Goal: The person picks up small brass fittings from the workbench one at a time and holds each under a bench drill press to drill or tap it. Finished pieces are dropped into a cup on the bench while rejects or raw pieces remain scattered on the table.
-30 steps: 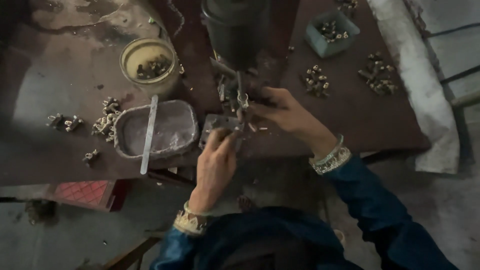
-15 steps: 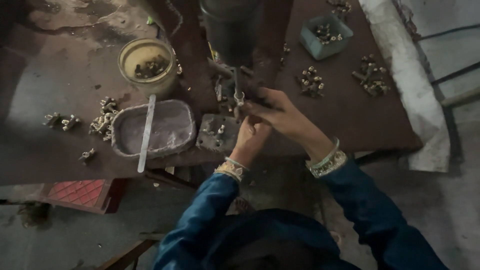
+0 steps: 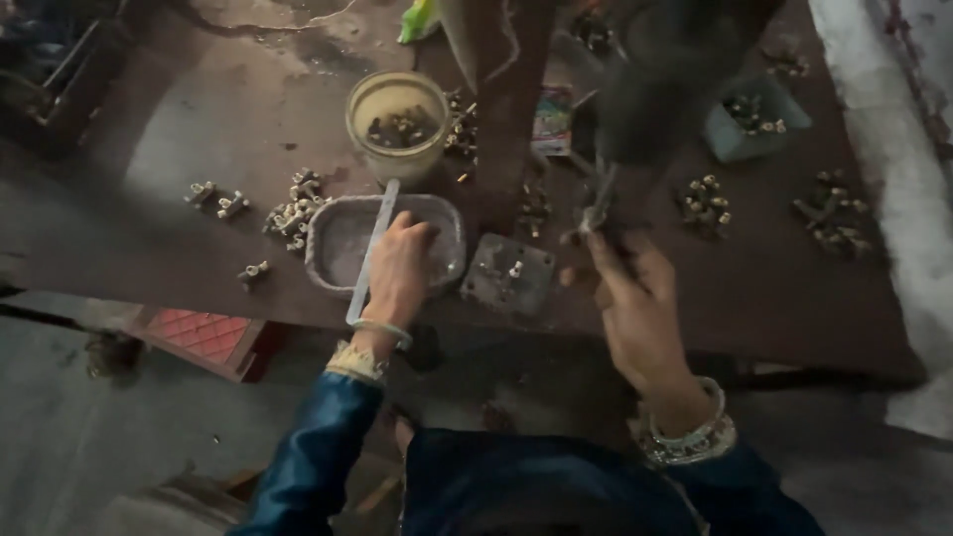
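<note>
— Rusty brown metal, that worktable [image 3: 199,129]; grey concrete floor [image 3: 119,437] below, with a red patterned block [image 3: 204,337] under the edge.

— What surrounds the hands?

— Small brass fittings [image 3: 293,208] in heaps, a yellowish tub [image 3: 397,119] holding more, a grey box [image 3: 749,124]. A dark machine column [image 3: 506,99] blocks the middle.

— And the grips?

— Left hand [image 3: 402,268] reaches into the oval grey tray [image 3: 342,238], fingers curled; what it holds, I cannot tell. Right hand [image 3: 630,298] pinches a small piece [image 3: 596,213] under the spindle, beside the square plate [image 3: 508,273].

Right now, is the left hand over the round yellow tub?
No, the left hand is over the shallow grey tray, while the round yellow tub stands apart behind it.
</note>
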